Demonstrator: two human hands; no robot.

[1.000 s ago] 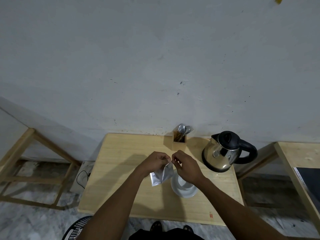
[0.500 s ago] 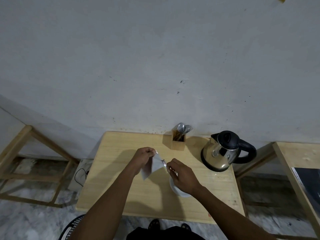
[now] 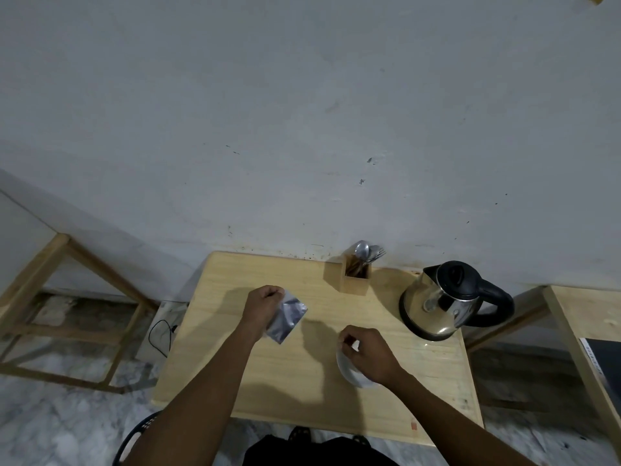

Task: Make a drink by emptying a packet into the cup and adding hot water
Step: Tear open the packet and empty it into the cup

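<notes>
My left hand (image 3: 263, 306) pinches a silver foil packet (image 3: 287, 319) by its top corner and holds it above the left middle of the wooden table (image 3: 285, 381). The packet hangs tilted, well clear of the cup. My right hand (image 3: 369, 356) hovers over the white cup (image 3: 349, 371) and hides most of it. Its thumb and fingers are pinched together, and I cannot make out anything between them. A steel kettle (image 3: 440, 304) with a black lid and handle stands at the back right of the table.
A wooden holder (image 3: 354, 279) with spoons and forks stands at the table's back edge against the wall. A wooden frame (image 3: 67, 264) is on the left and a second table (image 3: 584, 331) on the right. A dark basket (image 3: 134, 442) sits on the floor near me.
Both hands were pinching the packet's top together above the cup. They have pulled apart: my left hand carried the packet left and away, my right hand dropped to the cup.
</notes>
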